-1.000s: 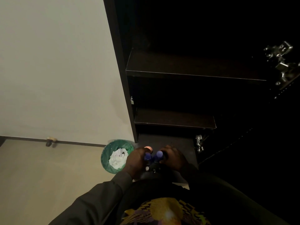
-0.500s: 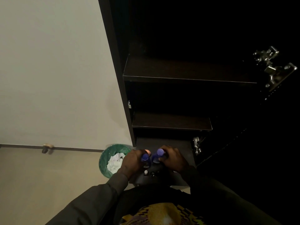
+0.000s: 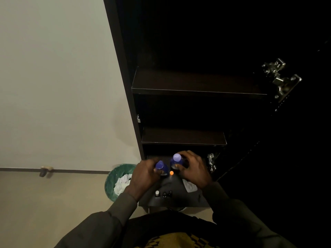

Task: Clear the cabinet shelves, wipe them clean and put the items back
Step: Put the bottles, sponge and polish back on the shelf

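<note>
The person is standing over a small dark table [image 3: 179,199] set in front of an open dark cabinet [image 3: 123,72], looking down on both hands. The left hand [image 3: 145,174] is curling its fingers round a blue-capped bottle [image 3: 160,166], and the right hand [image 3: 193,169] is gripping a second blue-capped bottle [image 3: 176,159] in the same way; the two bottles are standing close together, upright as far as the dim light is showing, above the far end of the table, just in front of the cabinet's lowest opening. Whether their bases are resting on the table or hanging clear of it cannot be told. Between the hands a small orange cap [image 3: 171,173] is showing. Near the table's front edge a little white-capped vial [image 3: 157,193] is standing beside two small dark vials [image 3: 167,194], and a white cloth [image 3: 189,187] is lying on the table under the right wrist. Inside the cabinet an upper shelf [image 3: 197,86] and a lower shelf [image 3: 182,137] are showing as bare dark boards, with metal hinges [image 3: 281,79] gleaming on the right side. To the left of the table a green wastebasket [image 3: 114,179] holding crumpled white paper is sitting on the pale floor against the light wall, and a door stop [image 3: 44,170] is sitting at the skirting further left.
</note>
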A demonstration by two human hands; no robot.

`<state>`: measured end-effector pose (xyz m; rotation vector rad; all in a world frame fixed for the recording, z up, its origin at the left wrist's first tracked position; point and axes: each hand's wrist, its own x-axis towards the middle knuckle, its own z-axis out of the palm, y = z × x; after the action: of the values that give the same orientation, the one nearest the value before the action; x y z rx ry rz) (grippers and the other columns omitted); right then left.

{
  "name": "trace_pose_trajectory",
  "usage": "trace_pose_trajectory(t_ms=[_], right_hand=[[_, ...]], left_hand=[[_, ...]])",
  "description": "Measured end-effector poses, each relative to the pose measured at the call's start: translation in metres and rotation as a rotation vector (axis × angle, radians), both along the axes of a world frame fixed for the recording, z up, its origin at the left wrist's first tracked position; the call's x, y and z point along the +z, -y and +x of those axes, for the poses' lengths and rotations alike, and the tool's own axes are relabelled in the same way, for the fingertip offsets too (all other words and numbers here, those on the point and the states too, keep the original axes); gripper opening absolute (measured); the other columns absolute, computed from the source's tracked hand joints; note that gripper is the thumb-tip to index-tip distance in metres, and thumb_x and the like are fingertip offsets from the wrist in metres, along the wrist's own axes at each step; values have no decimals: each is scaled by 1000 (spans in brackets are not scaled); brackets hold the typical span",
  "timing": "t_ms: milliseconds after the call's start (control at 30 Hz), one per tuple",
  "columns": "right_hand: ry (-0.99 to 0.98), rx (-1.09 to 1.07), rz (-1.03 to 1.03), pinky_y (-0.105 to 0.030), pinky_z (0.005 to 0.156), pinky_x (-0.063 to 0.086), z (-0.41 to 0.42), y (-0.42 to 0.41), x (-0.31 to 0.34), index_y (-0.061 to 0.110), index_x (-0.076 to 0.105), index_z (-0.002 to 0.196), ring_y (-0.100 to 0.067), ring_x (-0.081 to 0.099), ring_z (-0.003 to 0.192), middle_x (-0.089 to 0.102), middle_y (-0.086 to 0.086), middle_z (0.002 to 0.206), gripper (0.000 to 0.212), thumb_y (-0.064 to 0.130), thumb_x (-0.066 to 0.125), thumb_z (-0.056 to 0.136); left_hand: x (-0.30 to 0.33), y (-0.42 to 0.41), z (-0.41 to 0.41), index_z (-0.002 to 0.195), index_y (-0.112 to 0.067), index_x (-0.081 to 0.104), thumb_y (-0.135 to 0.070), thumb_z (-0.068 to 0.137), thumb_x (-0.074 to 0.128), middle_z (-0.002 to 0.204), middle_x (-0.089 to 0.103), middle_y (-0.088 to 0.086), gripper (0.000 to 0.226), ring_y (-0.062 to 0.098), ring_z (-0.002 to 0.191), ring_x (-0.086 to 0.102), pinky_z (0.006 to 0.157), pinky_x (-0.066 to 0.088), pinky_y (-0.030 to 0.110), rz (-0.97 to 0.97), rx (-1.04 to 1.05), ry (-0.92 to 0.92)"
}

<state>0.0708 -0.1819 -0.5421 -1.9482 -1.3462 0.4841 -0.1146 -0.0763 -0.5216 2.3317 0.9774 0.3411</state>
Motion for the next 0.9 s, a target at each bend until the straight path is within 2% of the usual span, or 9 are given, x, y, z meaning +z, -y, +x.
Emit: trace_pose_trajectory(t_ms=[100, 167, 267, 300, 433, 600, 733, 900], right_hand=[[7, -25, 27, -14, 85, 47, 0, 2, 11, 27, 64, 112, 0, 58, 99, 60, 12, 108, 34, 24, 74, 80], [25, -43, 47, -12, 86, 46, 0, 2, 19, 25, 65, 112, -2, 58, 101, 61, 11, 109, 33, 23, 74, 80], [39, -64, 96, -17, 86, 50, 2, 2, 32, 24, 64, 114, -2, 59, 101, 61, 10, 111, 34, 23, 74, 82], [35, -69, 107, -18, 87, 51, 2, 2, 36, 24, 64, 116, -2, 59, 102, 61, 10, 112, 35, 24, 74, 83], [44, -91, 168, -17, 90, 50, 4, 1, 59, 21, 61, 123, 1, 57, 104, 59, 10, 114, 40, 22, 74, 84], [21, -86, 294, -20, 89, 54, 2, 2, 94, 16, 62, 124, -1, 62, 105, 61, 6, 116, 43, 18, 76, 84], [23, -85, 388, -8, 83, 49, -3, 5, 130, 13, 62, 124, 8, 60, 102, 62, 3, 116, 43, 14, 76, 84], [-17, -54, 452, -15, 86, 52, -11, 13, 171, 19, 59, 129, 3, 60, 108, 61, 7, 121, 47, 17, 75, 85]], left_hand=[[8, 1, 0, 107, -29, 67, -30, 78, 71, 92, 74, -7, 30, 17, 81, 66, 66, 48, 27, -28, 27, 27], [17, 1, 3, 112, -28, 67, -28, 79, 74, 98, 74, -6, 34, 16, 85, 66, 68, 43, 19, -41, 35, 59], [32, -2, 8, 117, -26, 64, -29, 82, 74, 103, 73, -6, 37, 11, 85, 64, 65, 35, 4, -22, 46, 118], [38, -3, 10, 119, -26, 63, -31, 83, 74, 104, 73, -6, 38, 9, 87, 64, 67, 36, 4, -16, 55, 141], [67, -7, 17, 122, -25, 63, -34, 84, 74, 109, 73, -5, 40, 11, 98, 68, 81, 54, 20, 1, 82, 253], [103, -5, 17, 124, -23, 63, -32, 84, 74, 116, 69, -7, 42, 3, 100, 64, 83, 50, 9, -4, 72, 429], [133, -1, 16, 123, -18, 64, -28, 86, 73, 114, 66, -7, 39, 2, 102, 64, 85, 48, 7, -3, 45, 566], [161, 4, 15, 126, -15, 62, -30, 89, 69, 116, 66, -4, 40, 6, 106, 64, 88, 55, 21, -48, 17, 673]])
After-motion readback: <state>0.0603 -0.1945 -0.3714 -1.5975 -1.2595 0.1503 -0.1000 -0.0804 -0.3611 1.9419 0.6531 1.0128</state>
